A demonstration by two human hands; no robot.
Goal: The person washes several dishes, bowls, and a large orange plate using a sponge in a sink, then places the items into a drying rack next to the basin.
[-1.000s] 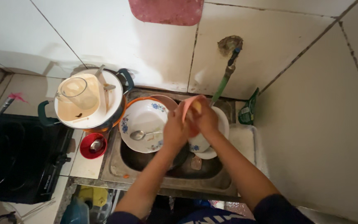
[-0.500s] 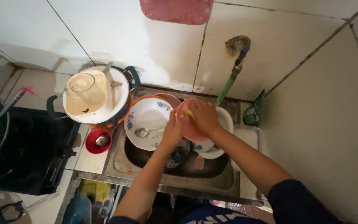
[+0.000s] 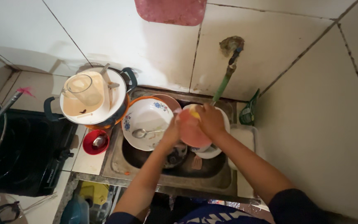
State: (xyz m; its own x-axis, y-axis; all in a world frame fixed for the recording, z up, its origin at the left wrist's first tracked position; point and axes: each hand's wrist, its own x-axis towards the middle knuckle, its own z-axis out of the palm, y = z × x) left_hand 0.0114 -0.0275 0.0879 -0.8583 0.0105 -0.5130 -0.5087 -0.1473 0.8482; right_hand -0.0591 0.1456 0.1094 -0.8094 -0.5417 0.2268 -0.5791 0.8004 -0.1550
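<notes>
Gripping round pink plate [image 3: 190, 132] (smooth, glossy): left hand [image 3: 171, 133], right hand [image 3: 210, 120].

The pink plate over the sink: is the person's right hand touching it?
Touching. The head view shows the right hand lying on the upper edge of the pink plate, fingers curled over it with no gap.

Little free room in the sink [image 3: 117, 164]: flowered bowl [image 3: 148, 122] with spoon [image 3: 142, 132] filling the left half, stacked plates [image 3: 212, 151] under the pink plate [image 3: 191, 132] on the right. Dark gap open along the front, though possibly holding more dishes. Left approach blocked by pot [image 3: 94, 99] and red lid [image 3: 95, 142]. Green hose [image 3: 222, 85] hanging at the back. Walls close behind and right.
</notes>
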